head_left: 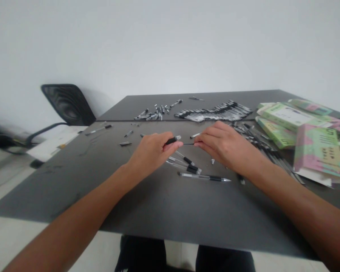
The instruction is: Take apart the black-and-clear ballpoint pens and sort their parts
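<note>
My left hand (pixel 151 151) is closed round a pen barrel (pixel 172 140), whose black grip and clear end stick out past the thumb. A thin dark pen refill (pixel 188 144) spans the gap between my hands. Its left end meets my left fingertips, and my right hand (pixel 219 141) pinches the other end, with the rest hidden. Below the hands lies a clear pen (pixel 205 177) with a black grip and a pointed metal tip. Several pen barrels (pixel 184 163) lie just behind it.
Pens in a long row (pixel 215 112) lie across the far table (pixel 113 109), left of them a heap of caps (pixel 155 113). Loose refills and pens (pixel 268 149) are right of my right hand, beside green and pink boxes (pixel 317 151). A chair (pixel 69 104) stands left.
</note>
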A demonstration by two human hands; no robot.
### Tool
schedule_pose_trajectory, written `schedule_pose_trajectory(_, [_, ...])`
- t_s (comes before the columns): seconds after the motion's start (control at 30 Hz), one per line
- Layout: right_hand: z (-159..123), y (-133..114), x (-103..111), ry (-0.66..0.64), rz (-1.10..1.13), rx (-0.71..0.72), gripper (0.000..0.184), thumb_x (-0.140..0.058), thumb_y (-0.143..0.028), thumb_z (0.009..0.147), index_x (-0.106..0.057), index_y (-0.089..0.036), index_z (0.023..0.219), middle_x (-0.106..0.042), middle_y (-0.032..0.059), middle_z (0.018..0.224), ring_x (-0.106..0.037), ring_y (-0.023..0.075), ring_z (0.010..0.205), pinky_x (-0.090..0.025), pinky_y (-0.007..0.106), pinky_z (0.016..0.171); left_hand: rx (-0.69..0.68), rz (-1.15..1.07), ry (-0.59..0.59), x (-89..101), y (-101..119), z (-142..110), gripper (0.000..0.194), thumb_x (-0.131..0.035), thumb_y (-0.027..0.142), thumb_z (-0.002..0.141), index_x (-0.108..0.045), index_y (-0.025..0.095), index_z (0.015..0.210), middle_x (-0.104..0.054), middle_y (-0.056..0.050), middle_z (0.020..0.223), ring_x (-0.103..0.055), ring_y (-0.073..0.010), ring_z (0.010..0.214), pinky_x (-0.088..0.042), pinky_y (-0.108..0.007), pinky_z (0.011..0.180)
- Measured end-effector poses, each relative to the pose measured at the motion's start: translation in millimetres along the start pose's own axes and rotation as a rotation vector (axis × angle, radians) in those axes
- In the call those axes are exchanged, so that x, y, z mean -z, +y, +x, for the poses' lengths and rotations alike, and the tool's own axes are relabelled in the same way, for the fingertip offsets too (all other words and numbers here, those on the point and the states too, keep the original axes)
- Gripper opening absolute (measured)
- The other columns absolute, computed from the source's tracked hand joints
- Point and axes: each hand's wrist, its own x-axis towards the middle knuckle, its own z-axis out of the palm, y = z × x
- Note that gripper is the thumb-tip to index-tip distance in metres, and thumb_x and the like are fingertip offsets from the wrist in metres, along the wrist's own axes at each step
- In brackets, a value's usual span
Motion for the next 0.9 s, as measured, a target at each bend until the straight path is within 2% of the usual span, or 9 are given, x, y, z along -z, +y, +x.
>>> schedule_pose_trajectory(0.07, [-0.2,-1.4,4.9,-0.025,-0.004,-0.05,0.035,-0.05,-0.031,0.113,-0.081,-0.017,0.113,-0.081,0.013,0.111,-0.064,0.029,0.1,-0.048,0.044,0.092,0.057,-0.106,-0.008,-3.0,0.9,-0.4,0.05,-0.073,0.043,0.098,-0.042,0.023,0.065,-0.053,0.007,0.056,-0.049,-0.0129,0.053,-0.032,-0.03,0.058])
schedule_pose_trajectory(0.13, [-0.4,-3.9,11.6,-0.009,0.014,-0.134,0.036,-0.05,-0.035,0.113,-0.082,-0.019,0.115,-0.082,0.0127,0.113,-0.065,0.0301,0.102,-0.047,0.046,0.095,0.153,-0.27,0.014,-6.8,1.1,0.4,0.053,-0.074,0.041,0.097,-0.036,0.023,0.064,-0.064,0.004,0.062,-0.061,-0.0142,0.06,-0.04,-0.029,0.062])
schedule_pose_trajectory(0.23, [-0.6,-8.8,17.6,0.116,0.116,-0.286,0.031,-0.057,-0.041,0.11,-0.084,-0.026,0.113,-0.084,0.0098,0.112,-0.069,0.0287,0.099,-0.049,0.045,0.096,0.342,-0.626,0.084,-12.7,1.6,3.6,0.057,-0.077,0.042,0.094,-0.031,0.024,0.066,-0.079,-0.003,0.079,-0.08,-0.0218,0.084,-0.053,-0.03,0.073])
schedule_pose_trajectory(0.37, [1.1,-16.4,6.8,0.221,0.459,-0.574,0.026,-0.076,-0.05,0.098,-0.088,-0.029,0.107,-0.085,0.0049,0.095,-0.07,0.0223,0.079,-0.053,0.035,0.075,0.521,-1.028,0.168,-17.7,7.6,5.5,0.062,-0.084,0.047,0.089,-0.029,0.024,0.07,-0.083,-0.008,0.092,-0.084,-0.0251,0.095,-0.054,-0.026,0.066])
schedule_pose_trajectory(0.47, [5.3,-24.7,-4.8,0.244,0.823,-0.73,0.045,-0.084,-0.056,0.088,-0.087,-0.025,0.12,-0.083,0.0028,0.086,-0.068,0.019,0.07,-0.052,0.031,0.065,0.576,-1.194,0.14,-19.7,16.7,1.8,0.065,-0.087,0.046,0.086,-0.028,0.023,0.071,-0.084,-0.009,0.099,-0.084,-0.0233,0.096,-0.051,-0.023,0.063])
schedule_pose_trajectory(0.57, [10.4,-35.8,-6.7,0.321,1.031,-0.75,0.048,-0.084,-0.054,0.087,-0.085,-0.024,0.125,-0.085,0.0036,0.093,-0.074,0.0216,0.084,-0.059,0.034,0.075,0.567,-1.258,0.058,-21.4,25.8,-4.1,0.064,-0.085,0.046,0.088,-0.028,0.023,0.071,-0.084,-0.008,0.097,-0.084,-0.0234,0.095,-0.05,-0.024,0.063])
schedule_pose_trajectory(0.67, [13.7,-45.3,-0.2,0.378,1.082,-0.72,0.034,-0.083,-0.052,0.09,-0.089,-0.025,0.11,-0.086,0.0046,0.102,-0.076,0.0241,0.097,-0.061,0.036,0.085,0.526,-1.277,-0.007,-22.4,32.5,-8.6,0.063,-0.084,0.045,0.091,-0.028,0.023,0.071,-0.084,-0.007,0.092,-0.084,-0.0232,0.091,-0.051,-0.025,0.063])
schedule_pose_trajectory(0.8, [12.2,-43.5,10.0,0.396,1.039,-0.739,0.025,-0.082,-0.051,0.091,-0.088,-0.027,0.094,-0.084,0.0019,0.099,-0.073,0.0223,0.091,-0.06,0.034,0.081,0.468,-1.186,-0.063,-20.6,37.7,-12.7,0.062,-0.081,0.052,0.092,-0.029,0.024,0.071,-0.085,-0.008,0.091,-0.084,-0.0245,0.085,-0.056,-0.029,0.066])
schedule_pose_trajectory(0.9, [8.9,-32.2,17.6,0.47,0.953,-0.724,0.029,-0.075,-0.055,0.098,-0.085,-0.028,0.093,-0.076,0.0,0.085,-0.065,0.0173,0.078,-0.054,0.03,0.071,0.356,-1.008,-0.137,-15.7,38.7,-18.5,0.052,-0.07,0.063,0.099,-0.047,0.023,0.074,-0.084,-0.008,0.087,-0.081,-0.0233,0.077,-0.059,-0.034,0.069])
